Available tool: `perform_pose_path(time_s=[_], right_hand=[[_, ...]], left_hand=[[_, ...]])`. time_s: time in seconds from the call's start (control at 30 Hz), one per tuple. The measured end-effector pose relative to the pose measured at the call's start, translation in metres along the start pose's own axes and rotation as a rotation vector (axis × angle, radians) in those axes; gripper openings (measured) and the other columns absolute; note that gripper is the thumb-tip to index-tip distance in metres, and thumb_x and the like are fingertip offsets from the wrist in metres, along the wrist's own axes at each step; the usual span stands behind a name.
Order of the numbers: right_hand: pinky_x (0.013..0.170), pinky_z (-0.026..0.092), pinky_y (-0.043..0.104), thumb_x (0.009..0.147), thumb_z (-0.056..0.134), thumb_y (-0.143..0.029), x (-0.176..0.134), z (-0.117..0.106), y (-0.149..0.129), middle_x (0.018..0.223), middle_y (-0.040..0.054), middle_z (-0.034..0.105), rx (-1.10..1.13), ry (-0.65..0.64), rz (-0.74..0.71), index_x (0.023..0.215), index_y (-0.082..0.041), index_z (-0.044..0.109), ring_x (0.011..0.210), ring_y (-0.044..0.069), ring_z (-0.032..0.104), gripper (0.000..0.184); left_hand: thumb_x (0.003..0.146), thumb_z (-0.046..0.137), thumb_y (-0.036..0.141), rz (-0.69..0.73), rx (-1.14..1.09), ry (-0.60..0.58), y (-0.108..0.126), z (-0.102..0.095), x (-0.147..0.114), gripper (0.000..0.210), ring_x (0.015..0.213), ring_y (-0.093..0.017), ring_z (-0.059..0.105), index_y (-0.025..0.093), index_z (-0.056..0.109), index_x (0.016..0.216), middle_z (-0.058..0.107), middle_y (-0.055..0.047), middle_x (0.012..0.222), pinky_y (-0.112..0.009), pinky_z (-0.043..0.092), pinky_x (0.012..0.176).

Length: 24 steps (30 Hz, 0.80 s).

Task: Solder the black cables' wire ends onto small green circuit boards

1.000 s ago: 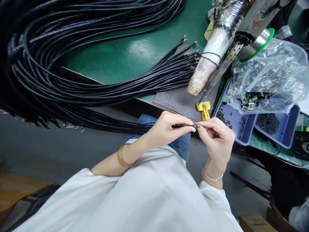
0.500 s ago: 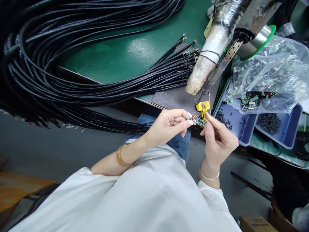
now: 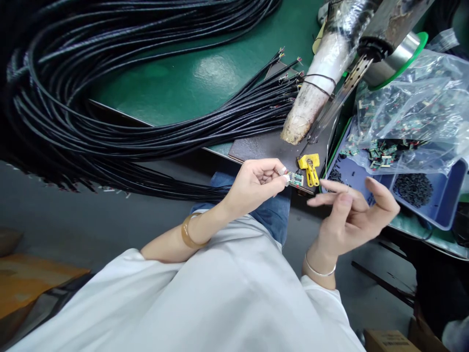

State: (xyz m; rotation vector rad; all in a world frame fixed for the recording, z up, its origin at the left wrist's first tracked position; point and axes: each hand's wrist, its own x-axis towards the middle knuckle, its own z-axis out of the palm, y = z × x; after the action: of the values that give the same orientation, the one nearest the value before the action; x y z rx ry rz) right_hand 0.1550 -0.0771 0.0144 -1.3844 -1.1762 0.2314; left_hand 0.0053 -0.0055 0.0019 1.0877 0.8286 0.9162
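Observation:
My left hand pinches the end of a black cable, thumb against forefinger. White coverings wrap its fingertips. Thin coloured wires come out past them to a small green circuit board. My right hand holds nothing; its fingers are spread, to the right of the board and in front of the blue tray. A yellow clip-like tool lies at the corner of a dark board, just beyond the circuit board. Above it, a soldering iron points down, its tip near the yellow tool.
A thick bundle of black cables sweeps across the green table. A wrapped white tube hangs beside the iron, with a solder spool behind. At right, blue trays hold small black pieces, under a plastic bag of circuit boards.
My right hand has let go near the yellow tool and drawn back to the right, fingers opening. The circuit board now shows free of the yellow tool, still at my left fingertips.

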Motion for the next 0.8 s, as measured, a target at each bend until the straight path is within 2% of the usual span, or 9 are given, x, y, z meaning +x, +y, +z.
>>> perform_pose_path(time_s=[0.07, 0.13, 0.2, 0.27, 0.4, 0.5, 0.63, 0.8], right_hand=[[0.058, 0.061, 0.028, 0.095, 0.061, -0.018, 0.001, 0.002, 0.001, 0.097, 0.0016, 0.078, -0.045, -0.014, 0.028, 0.109, -0.023, 0.06, 0.063, 0.014, 0.075, 0.015], [0.065, 0.064, 0.029, 0.092, 0.067, -0.019, 0.002, 0.005, 0.003, 0.1, 0.0037, 0.079, -0.074, -0.114, 0.094, 0.096, -0.021, 0.063, 0.071, 0.017, 0.077, 0.006], [0.07, 0.066, 0.03, 0.089, 0.07, -0.021, 0.002, 0.007, 0.006, 0.103, 0.005, 0.079, -0.062, -0.223, 0.159, 0.089, -0.02, 0.064, 0.077, 0.018, 0.078, 0.006], [0.073, 0.066, 0.03, 0.089, 0.07, -0.021, 0.004, 0.009, 0.008, 0.104, 0.0053, 0.079, -0.052, -0.278, 0.174, 0.086, -0.02, 0.064, 0.084, 0.019, 0.079, 0.007], [0.076, 0.067, 0.029, 0.088, 0.069, -0.019, 0.009, 0.012, 0.009, 0.104, 0.0047, 0.078, -0.118, -0.264, 0.066, 0.086, -0.021, 0.065, 0.092, 0.018, 0.077, 0.005], [0.076, 0.067, 0.029, 0.089, 0.068, -0.02, 0.014, 0.012, 0.01, 0.108, 0.0056, 0.078, -0.123, -0.296, 0.103, 0.086, -0.021, 0.065, 0.091, 0.018, 0.078, 0.005], [0.076, 0.067, 0.029, 0.088, 0.07, -0.02, 0.016, 0.014, 0.013, 0.103, 0.0039, 0.078, -0.067, -0.31, 0.126, 0.084, -0.021, 0.065, 0.09, 0.018, 0.077, 0.006], [0.076, 0.067, 0.033, 0.088, 0.069, -0.015, 0.015, 0.017, 0.017, 0.108, 0.0041, 0.077, -0.119, -0.242, -0.048, 0.091, -0.024, 0.067, 0.098, 0.02, 0.075, 0.009]], left_hand=[[0.077, 0.065, 0.021, 0.04, 0.032, 0.018, 0.001, 0.002, 0.001, 0.014, 0.048, -0.005, 0.044, 0.015, 0.057, 0.068, 0.052, 0.004, 0.056, -0.016, 0.036, 0.046], [0.079, 0.064, 0.019, 0.079, 0.081, 0.017, 0.002, 0.003, 0.0, 0.013, 0.052, -0.005, 0.045, 0.014, 0.057, 0.069, 0.053, 0.004, 0.06, -0.016, 0.037, 0.049], [0.08, 0.063, 0.017, 0.102, 0.135, -0.006, 0.002, 0.003, -0.001, 0.012, 0.055, -0.005, 0.045, 0.014, 0.058, 0.069, 0.054, 0.003, 0.063, -0.016, 0.038, 0.052], [0.081, 0.062, 0.016, 0.107, 0.171, -0.027, 0.003, 0.003, 0.0, 0.013, 0.057, -0.005, 0.045, 0.013, 0.058, 0.069, 0.054, 0.003, 0.063, -0.017, 0.038, 0.054], [0.082, 0.06, 0.018, 0.073, 0.187, -0.05, 0.007, 0.002, 0.005, 0.016, 0.055, -0.005, 0.042, 0.013, 0.059, 0.067, 0.052, 0.003, 0.062, -0.017, 0.036, 0.052], [0.083, 0.06, 0.021, 0.046, 0.19, -0.075, 0.008, 0.001, 0.008, 0.016, 0.054, -0.005, 0.04, 0.013, 0.061, 0.069, 0.052, 0.002, 0.061, -0.018, 0.033, 0.051], [0.082, 0.06, 0.02, 0.053, 0.202, -0.075, 0.006, 0.0, 0.009, 0.016, 0.054, -0.005, 0.038, 0.013, 0.06, 0.068, 0.049, 0.003, 0.06, -0.018, 0.031, 0.051], [0.083, 0.059, 0.022, -0.006, 0.184, -0.069, 0.001, -0.001, 0.013, 0.019, 0.054, -0.006, 0.036, 0.014, 0.057, 0.067, 0.046, 0.003, 0.06, -0.02, 0.028, 0.051]])
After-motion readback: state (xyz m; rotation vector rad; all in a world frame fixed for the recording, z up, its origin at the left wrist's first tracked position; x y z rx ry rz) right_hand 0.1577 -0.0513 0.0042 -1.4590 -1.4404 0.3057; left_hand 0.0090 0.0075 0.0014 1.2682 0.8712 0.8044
